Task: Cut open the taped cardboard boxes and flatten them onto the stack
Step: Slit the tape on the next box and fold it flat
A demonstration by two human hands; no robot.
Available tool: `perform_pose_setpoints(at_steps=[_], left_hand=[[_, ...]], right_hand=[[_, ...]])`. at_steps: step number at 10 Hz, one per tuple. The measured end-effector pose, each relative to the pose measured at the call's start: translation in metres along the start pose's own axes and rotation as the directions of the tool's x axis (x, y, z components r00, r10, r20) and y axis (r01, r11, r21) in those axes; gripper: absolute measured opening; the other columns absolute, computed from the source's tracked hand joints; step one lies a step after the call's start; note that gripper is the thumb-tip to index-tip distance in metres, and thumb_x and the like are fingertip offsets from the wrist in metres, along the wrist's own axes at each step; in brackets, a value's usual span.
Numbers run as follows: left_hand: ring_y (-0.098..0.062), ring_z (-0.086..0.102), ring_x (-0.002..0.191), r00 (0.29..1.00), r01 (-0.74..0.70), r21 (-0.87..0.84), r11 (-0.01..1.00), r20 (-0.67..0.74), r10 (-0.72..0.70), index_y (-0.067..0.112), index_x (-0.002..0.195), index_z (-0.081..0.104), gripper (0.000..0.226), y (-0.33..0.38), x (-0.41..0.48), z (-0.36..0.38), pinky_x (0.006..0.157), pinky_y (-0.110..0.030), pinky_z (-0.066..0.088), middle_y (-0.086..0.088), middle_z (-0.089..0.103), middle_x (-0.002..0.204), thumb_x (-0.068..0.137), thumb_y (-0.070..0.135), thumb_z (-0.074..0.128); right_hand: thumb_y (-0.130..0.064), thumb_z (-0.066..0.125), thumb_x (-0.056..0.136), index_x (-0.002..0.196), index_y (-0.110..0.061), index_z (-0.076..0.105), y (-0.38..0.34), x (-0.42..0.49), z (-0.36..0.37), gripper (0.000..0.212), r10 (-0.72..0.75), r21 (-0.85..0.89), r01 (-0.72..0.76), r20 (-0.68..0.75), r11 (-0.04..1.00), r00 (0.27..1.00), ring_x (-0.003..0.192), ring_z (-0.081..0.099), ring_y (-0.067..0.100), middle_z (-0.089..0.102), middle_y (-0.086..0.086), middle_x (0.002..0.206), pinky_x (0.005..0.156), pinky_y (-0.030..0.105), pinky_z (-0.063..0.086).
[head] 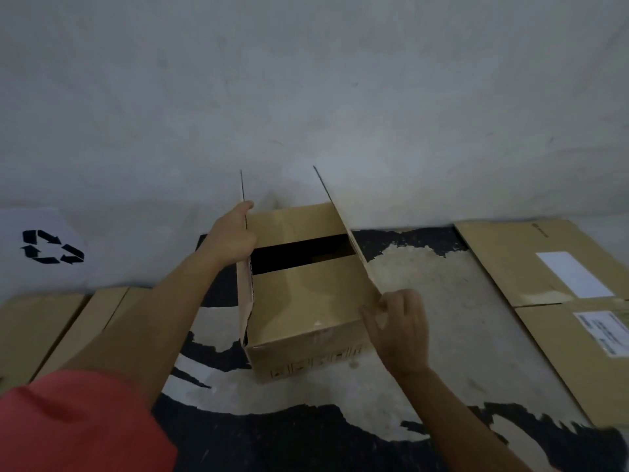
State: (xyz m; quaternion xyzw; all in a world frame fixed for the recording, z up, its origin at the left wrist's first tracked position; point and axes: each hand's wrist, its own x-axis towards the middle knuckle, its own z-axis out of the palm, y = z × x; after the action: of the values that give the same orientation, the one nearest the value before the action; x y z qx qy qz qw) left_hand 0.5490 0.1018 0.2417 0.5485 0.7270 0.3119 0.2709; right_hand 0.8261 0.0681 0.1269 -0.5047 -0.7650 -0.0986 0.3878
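The box (306,301) sits on the floor (425,267) between the two grips, with its top open. It looks light and empty, but I cannot see all the way inside. The card is stiff, yet it bends at the folds, and its thin edges could tear. The left grip (235,233) is curled round the left flap (244,294), which stands up. The right grip (401,332) pinches the near corner of the right flap (362,264). The flaps look like good places to hold.

Brown cardboard box (306,301), flaps upright
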Motion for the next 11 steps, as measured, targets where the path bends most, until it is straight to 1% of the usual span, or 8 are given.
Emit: perform_pose_setpoints(at_steps=[1, 2, 4, 6, 8, 9, 10, 11], left_hand=[[-0.017, 0.045, 0.106, 0.999, -0.023, -0.091, 0.996, -0.027, 0.02, 0.021, 0.154, 0.009, 0.076, 0.0, -0.002, 0.006, 0.086, -0.027, 0.039, -0.001, 0.041, 0.129, 0.092, -0.002, 0.047], [-0.02, 0.043, 0.125, 0.998, -0.047, -0.1, 0.994, -0.034, 0.043, 0.021, 0.153, 0.016, 0.074, -0.002, -0.001, 0.001, 0.096, -0.03, 0.04, 0.001, 0.038, 0.142, 0.091, -0.003, 0.048], [-0.012, 0.038, 0.128, 0.99, -0.113, -0.21, 0.971, -0.103, 0.093, 0.02, 0.144, 0.039, 0.059, -0.013, 0.0, -0.025, 0.099, -0.033, 0.041, 0.0, 0.041, 0.142, 0.092, -0.006, 0.052], [-0.033, 0.048, 0.127, 0.994, -0.05, -0.144, 0.988, -0.1, 0.035, 0.014, 0.141, 0.045, 0.048, -0.058, -0.005, -0.02, 0.103, -0.045, 0.045, -0.009, 0.045, 0.144, 0.095, 0.006, 0.057], [-0.027, 0.041, 0.121, 0.98, 0.071, 0.785, 0.615, -0.169, 0.102, 0.024, 0.131, 0.051, 0.038, -0.074, -0.015, 0.004, 0.098, -0.038, 0.036, -0.008, 0.04, 0.132, 0.095, 0.034, 0.054], [-0.032, 0.057, 0.107, 0.957, -0.113, 0.39, 0.914, -0.205, 0.206, 0.012, 0.109, 0.065, 0.029, -0.059, -0.024, 0.02, 0.099, -0.044, 0.038, -0.01, 0.06, 0.106, 0.092, 0.028, 0.048], [-0.034, 0.065, 0.086, 0.996, 0.069, -0.863, 0.501, 0.027, -0.091, 0.001, 0.101, 0.064, 0.039, -0.01, -0.047, 0.016, 0.066, -0.038, 0.058, -0.019, 0.067, 0.093, 0.088, 0.035, 0.049], [-0.029, 0.068, 0.073, 0.954, 0.289, -0.931, 0.223, 0.261, -0.146, 0.007, 0.114, 0.062, 0.046, -0.001, -0.048, -0.015, 0.062, -0.035, 0.056, -0.014, 0.071, 0.087, 0.096, 0.043, 0.04]], right_hand=[[-0.033, 0.079, 0.075, 0.128, -0.009, 0.047, -0.001, 0.018, 0.001, 0.067, 0.48, 0.166, -0.532, 0.273, 0.83, 0.834, 0.092, 0.05, 0.02, 0.046, 0.006, 0.112, 0.073, 0.03, 0.044], [-0.029, 0.052, 0.097, 0.14, -0.016, 0.042, -0.001, 0.033, 0.003, 0.047, 0.463, 0.299, -0.679, 0.546, 0.67, 0.698, 0.107, 0.053, 0.02, 0.052, 0.003, 0.119, 0.082, 0.022, 0.037], [-0.028, 0.048, 0.099, 0.079, -0.015, 0.054, -0.003, 0.058, -0.01, 0.024, 0.568, 0.402, -0.729, 0.457, 0.554, 0.684, 0.059, 0.049, 0.011, 0.052, -0.003, 0.067, 0.051, 0.024, 0.035], [-0.026, 0.049, 0.098, 0.091, -0.012, 0.069, -0.009, 0.087, -0.019, 0.026, 0.34, 0.342, -0.371, 0.148, 0.864, 0.929, 0.049, 0.046, 0.012, 0.054, -0.005, 0.059, 0.051, 0.023, 0.032], [-0.009, 0.05, 0.076, 0.117, -0.006, 0.066, -0.053, 0.097, -0.018, 0.044, -0.045, -0.021, 0.047, 0.093, 0.999, 0.995, 0.089, 0.068, 0.038, 0.068, 0.017, 0.111, 0.058, 0.045, 0.056], [-0.014, 0.03, 0.078, 0.113, -0.004, 0.066, -0.087, 0.097, -0.01, 0.051, -0.161, -0.088, 0.188, 0.252, 0.978, 0.954, 0.099, 0.065, 0.04, 0.067, 0.018, 0.111, 0.072, 0.05, 0.057], [-0.015, 0.032, 0.082, 0.116, -0.002, 0.062, -0.114, 0.097, -0.006, 0.047, -0.19, -0.033, 0.218, 0.379, 0.975, 0.906, 0.102, 0.062, 0.039, 0.064, 0.02, 0.113, 0.075, 0.044, 0.057], [-0.025, 0.053, 0.088, 0.142, -0.009, 0.037, -0.13, 0.098, -0.009, 0.058, -0.262, 0.162, 0.207, 0.559, 0.965, 0.787, 0.136, 0.033, 0.032, 0.038, 0.014, 0.146, 0.107, 0.043, 0.032]])
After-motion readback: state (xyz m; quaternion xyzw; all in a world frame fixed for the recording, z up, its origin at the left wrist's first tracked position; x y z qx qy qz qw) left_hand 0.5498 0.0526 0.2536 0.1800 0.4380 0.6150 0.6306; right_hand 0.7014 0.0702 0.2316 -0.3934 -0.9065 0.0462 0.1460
